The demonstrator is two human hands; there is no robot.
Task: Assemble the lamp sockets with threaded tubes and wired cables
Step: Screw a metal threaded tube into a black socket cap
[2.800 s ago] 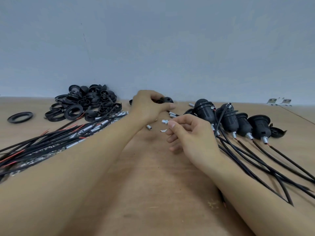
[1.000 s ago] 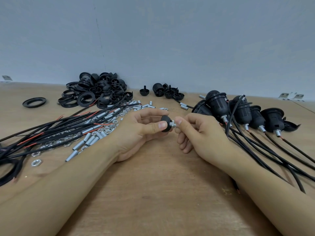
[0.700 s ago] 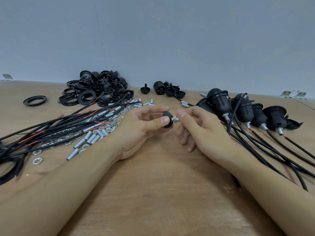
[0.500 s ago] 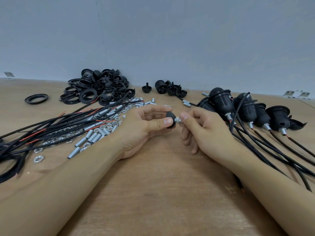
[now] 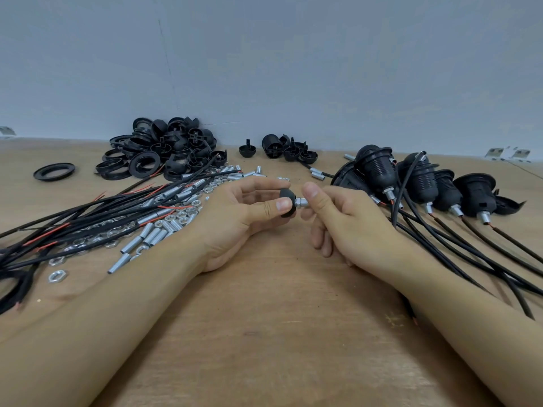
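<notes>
Two bare forearms are lying on the wooden table, the hands meeting near its middle. The left hand is pinching one small black socket cap between thumb and curled fingers. One short threaded tube is sticking out of the cap toward the right hand, whose thumb and forefinger are closing around the tube's free end; the remaining fingers are hanging loosely curled below.

To the left, a bundle of black and red wired cables is lying across a scatter of loose silver tubes and hex nuts, too many and too overlapped to count. Behind them a heap of black rings and socket parts is sitting against the wall, with one single ring lying apart further left. Near the back centre one lone cap is standing beside a cluster of about four more black pieces.

On the right, five assembled sockets are lying side by side, each with a tube at its base and a cable trailing toward the near edge. One more black cap is lying just beside the rightmost socket.
</notes>
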